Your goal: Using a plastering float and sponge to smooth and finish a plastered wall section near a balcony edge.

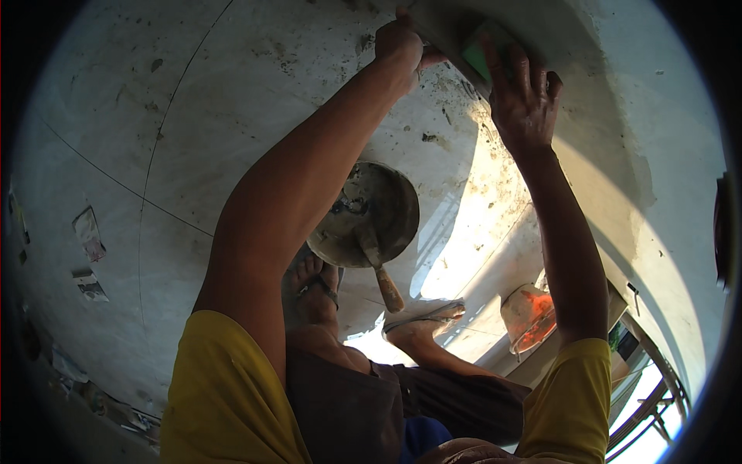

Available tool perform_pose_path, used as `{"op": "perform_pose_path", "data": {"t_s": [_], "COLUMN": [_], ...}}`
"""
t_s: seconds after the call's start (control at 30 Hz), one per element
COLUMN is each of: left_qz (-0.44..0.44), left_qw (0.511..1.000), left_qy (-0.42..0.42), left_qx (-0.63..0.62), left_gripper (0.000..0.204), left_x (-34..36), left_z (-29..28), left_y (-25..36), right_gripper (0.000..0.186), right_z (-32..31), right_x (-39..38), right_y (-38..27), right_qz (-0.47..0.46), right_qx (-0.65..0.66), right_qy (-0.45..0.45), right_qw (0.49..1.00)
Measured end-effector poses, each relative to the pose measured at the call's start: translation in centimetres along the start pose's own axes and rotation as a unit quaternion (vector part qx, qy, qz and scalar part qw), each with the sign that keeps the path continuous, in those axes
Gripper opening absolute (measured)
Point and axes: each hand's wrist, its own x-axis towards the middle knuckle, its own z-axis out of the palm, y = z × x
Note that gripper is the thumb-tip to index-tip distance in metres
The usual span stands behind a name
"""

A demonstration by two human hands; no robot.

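The fingers (522, 69) of the right hand (529, 112) bend over a green block (481, 58), gripping it against the damp grey face of the wall; the left hand (399, 50) is raised just beside it, its grip impossible to tell. Below spreads a stained, cracked floor (232, 77); the pale wall (665, 139) curves along the right. A round mixing pan (407, 203) with grey residue stands near the sandalled feet. An orange-smeared bucket (529, 317) sits right of it. A wooden-handled trowel (389, 290) leans over the pan's rim.
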Motion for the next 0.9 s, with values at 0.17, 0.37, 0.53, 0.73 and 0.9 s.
{"op": "perform_pose_path", "data": {"t_s": [0.17,0.37,0.53,0.73,0.9], "left_qz": [-0.003,0.019,0.000,0.019,0.005], "left_qw": [1.000,1.000,1.000,1.000,1.000], "left_qy": [-0.018,-0.018,-0.015,-0.017,-0.012], "left_qx": [-0.006,-0.006,-0.001,0.001,0.006], "left_gripper": [0.047,0.047,0.047,0.048,0.048], "left_x": [0.7,1.2,0.1,1.5,0.4], "left_z": [0.0,0.1,-0.1,-0.4,0.4], "left_y": [-0.5,-1.0,-0.1,-0.8,-0.7], "right_gripper": [0.065,0.053,0.064,0.066,0.068], "right_z": [-1.2,0.1,-1.2,-0.8,0.3], "right_x": [-0.3,5.4,-2.2,4.4,2.5], "right_y": [-0.3,-2.3,-0.2,-2.3,-1.4], "right_qz": [0.034,-0.004,0.043,0.014,0.007], "right_qx": [0.025,0.067,0.009,0.058,0.013], "right_qy": [0.011,-0.008,0.000,0.059,0.029], "right_qw": [0.999,0.998,0.999,0.996,0.999]}}
